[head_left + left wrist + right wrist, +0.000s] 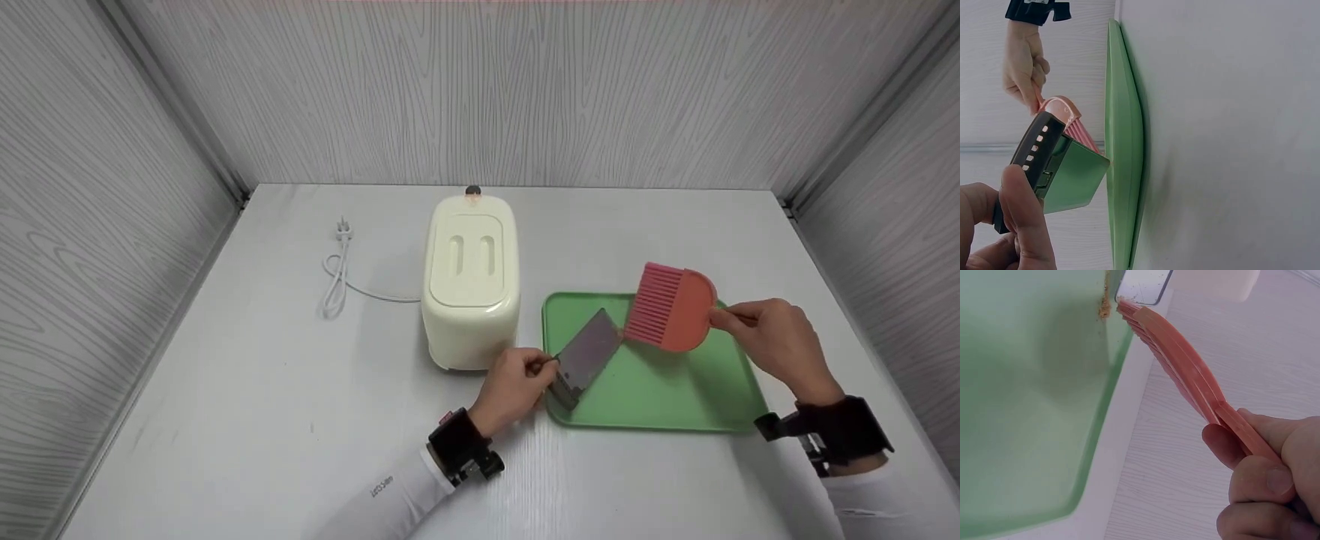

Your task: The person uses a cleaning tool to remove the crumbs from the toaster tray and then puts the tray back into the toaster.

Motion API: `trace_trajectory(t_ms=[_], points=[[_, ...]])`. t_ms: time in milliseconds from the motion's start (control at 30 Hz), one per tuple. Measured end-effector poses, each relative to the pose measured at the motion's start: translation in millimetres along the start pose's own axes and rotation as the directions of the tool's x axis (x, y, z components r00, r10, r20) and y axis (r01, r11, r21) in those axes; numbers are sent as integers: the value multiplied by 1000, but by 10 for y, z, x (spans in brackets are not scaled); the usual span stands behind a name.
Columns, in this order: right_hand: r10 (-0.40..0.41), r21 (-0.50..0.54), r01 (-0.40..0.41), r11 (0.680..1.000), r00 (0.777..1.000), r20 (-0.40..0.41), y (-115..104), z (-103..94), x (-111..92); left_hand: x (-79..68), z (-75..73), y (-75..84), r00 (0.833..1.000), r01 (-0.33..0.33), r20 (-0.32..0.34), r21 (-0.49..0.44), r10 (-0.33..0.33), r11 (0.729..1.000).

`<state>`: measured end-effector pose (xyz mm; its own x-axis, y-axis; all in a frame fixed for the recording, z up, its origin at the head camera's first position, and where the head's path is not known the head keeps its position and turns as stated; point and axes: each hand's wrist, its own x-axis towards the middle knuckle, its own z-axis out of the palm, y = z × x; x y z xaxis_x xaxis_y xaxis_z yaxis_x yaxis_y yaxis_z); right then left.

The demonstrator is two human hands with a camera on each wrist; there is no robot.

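My left hand [514, 386] pinches the dark end of a flat, shiny crumb tray [590, 351], which slants over the left part of a green serving tray [675, 401]. In my right hand [784, 341] is a coral brush [691, 311], gripped by its short handle. Its pink bristles [1137, 323] reach the far end of the crumb tray in the right wrist view. Brown crumbs [1105, 308] lie on the green tray just beside that end. Slots show along the crumb tray's black handle [1033, 152] in the left wrist view.
A cream toaster [470, 330] with a lid on top stands left of the green tray, close to my left hand. Its white cord and plug [343, 234] lie looped on the table farther left. Grey wood-grain panels [480, 90] enclose the table at the back and sides.
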<state>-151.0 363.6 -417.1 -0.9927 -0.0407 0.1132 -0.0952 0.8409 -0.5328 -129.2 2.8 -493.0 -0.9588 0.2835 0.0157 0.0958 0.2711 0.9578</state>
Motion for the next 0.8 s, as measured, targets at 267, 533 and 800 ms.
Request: trace_trajectory(t_ms=[267, 533, 800], points=[[-59, 53, 62, 997, 996, -61, -46, 43, 19, 2, 9, -4, 1000, -9, -2, 20, 9, 1000], [-57, 50, 61, 997, 995, -79, -169, 119, 99, -9, 17, 10, 1000, -24, -18, 54, 25, 998], [-64, 61, 69, 996, 995, -80, -218, 168, 160, -3, 16, 13, 1000, -16, -18, 65, 17, 998]])
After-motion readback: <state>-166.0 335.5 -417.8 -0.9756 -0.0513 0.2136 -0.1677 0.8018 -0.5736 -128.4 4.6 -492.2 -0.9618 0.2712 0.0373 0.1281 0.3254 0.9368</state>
